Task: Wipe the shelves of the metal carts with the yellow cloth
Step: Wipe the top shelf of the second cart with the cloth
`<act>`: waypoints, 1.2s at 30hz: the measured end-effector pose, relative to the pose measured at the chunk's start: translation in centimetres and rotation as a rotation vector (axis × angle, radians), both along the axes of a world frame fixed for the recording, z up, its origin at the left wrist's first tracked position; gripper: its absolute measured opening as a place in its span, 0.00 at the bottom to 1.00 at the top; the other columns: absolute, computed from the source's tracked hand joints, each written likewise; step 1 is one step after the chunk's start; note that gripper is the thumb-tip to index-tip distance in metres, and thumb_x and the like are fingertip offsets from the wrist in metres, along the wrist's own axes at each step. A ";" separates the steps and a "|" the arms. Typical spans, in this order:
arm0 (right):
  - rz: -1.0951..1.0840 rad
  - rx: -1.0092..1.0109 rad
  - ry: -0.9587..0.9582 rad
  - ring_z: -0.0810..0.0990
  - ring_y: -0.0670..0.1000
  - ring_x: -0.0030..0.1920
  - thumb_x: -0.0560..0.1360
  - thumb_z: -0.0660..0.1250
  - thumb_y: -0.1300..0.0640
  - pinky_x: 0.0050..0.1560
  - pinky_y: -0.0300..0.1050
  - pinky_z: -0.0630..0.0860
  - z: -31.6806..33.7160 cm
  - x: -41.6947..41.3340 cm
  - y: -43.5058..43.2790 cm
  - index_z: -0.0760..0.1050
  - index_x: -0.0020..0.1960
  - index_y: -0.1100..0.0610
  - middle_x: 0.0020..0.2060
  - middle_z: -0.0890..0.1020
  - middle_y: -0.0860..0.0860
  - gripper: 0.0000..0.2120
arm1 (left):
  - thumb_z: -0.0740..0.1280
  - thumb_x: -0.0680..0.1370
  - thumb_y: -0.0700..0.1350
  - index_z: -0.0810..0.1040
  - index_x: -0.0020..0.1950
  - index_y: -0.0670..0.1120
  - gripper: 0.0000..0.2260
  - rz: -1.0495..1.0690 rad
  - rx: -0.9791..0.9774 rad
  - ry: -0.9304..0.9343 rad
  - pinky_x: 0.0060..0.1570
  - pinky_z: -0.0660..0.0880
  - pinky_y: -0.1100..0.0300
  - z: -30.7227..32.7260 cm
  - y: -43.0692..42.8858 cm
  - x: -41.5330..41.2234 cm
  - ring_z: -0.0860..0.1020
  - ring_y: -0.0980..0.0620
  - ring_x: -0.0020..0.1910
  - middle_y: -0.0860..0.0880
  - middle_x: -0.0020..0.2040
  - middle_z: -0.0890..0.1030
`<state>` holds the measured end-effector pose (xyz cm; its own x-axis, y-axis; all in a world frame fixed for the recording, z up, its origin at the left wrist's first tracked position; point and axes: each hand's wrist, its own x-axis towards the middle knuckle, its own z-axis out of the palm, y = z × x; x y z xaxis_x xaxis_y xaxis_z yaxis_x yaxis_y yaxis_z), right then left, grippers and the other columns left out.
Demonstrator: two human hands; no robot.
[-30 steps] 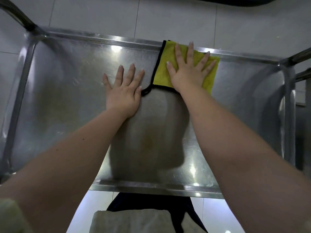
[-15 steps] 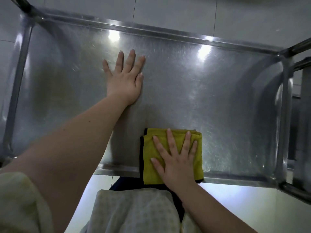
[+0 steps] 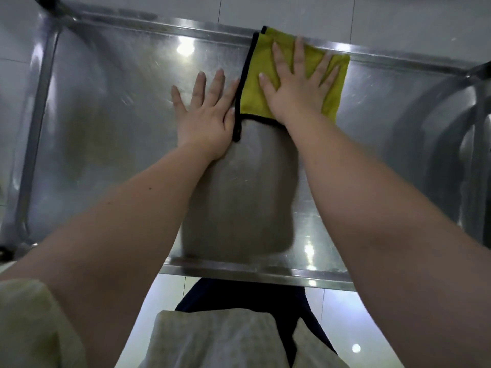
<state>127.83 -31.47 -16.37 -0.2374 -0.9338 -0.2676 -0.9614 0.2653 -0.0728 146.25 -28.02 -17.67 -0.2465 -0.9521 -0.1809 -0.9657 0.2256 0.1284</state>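
the cloth [image 3: 255,83] lay folded at the far rim of the shelf [image 3: 106,115], right of the middle, under the flat right hand [image 3: 295,94], its fingers [image 3: 299,57] spread wide. the left hand [image 3: 206,120] pressed bare steel, fingers wide, touching the cloth's hem. soft and light, it would likely bunch if pinched, so a flat palm over its middle seemed best.

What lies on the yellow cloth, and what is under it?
The right hand presses flat on the yellow cloth, fingers spread. Under it lies the metal shelf by its far rim; that patch is covered, so its state cannot be seen.
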 end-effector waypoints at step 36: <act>0.105 -0.019 0.003 0.33 0.72 0.74 0.77 0.39 0.31 0.69 0.73 0.34 -0.1 1.5 2.0 0.38 0.77 0.36 0.79 0.39 0.48 0.30 | 0.47 0.83 0.56 0.45 0.80 0.60 0.25 0.164 -0.016 -0.006 0.73 0.37 0.35 0.0 0.1 -0.1 0.39 0.45 0.79 0.51 0.81 0.45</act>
